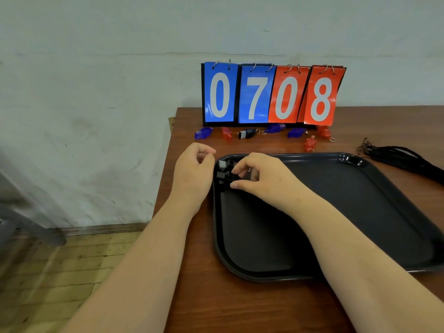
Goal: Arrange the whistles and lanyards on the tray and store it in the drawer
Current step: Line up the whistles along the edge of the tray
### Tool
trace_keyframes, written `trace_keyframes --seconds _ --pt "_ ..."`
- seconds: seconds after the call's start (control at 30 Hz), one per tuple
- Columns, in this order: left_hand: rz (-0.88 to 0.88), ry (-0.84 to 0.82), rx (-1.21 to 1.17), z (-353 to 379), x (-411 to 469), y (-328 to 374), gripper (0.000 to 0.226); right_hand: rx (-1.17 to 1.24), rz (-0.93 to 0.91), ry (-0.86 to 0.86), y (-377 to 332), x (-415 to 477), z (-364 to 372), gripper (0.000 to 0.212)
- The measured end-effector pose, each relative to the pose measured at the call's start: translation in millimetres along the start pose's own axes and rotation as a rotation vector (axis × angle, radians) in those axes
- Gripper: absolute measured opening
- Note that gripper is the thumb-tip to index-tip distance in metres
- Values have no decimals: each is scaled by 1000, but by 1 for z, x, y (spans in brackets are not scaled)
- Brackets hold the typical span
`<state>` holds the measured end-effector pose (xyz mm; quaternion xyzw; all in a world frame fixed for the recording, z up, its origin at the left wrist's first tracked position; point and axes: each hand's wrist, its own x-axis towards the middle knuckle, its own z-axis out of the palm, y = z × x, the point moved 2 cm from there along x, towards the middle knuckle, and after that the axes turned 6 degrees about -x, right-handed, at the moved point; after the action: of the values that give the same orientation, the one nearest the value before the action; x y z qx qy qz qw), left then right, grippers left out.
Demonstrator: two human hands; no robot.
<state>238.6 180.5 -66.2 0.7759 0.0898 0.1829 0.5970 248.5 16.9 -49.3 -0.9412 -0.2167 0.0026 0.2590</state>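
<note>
Two black whistles (224, 170) sit in the far left corner of our black tray (360, 203), and our right hand (260, 175) curls its fingertips onto them. Our left hand (193, 170) rests loosely curled and empty just outside the tray's left rim. Blue, red and black whistles (247, 133) lie along the scoreboard (271, 93). Black lanyards (403, 156) trail off to the right on the table (240, 306).

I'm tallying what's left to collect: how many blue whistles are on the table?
3: one at the row's left end, two under the red score cards. Others could be hidden.
</note>
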Motion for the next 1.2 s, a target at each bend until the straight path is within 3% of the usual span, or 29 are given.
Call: trace_keyframes --seconds 1.2 --pt "5 8 24 2 0 0 15 -54 -18 88 3 5 0 28"
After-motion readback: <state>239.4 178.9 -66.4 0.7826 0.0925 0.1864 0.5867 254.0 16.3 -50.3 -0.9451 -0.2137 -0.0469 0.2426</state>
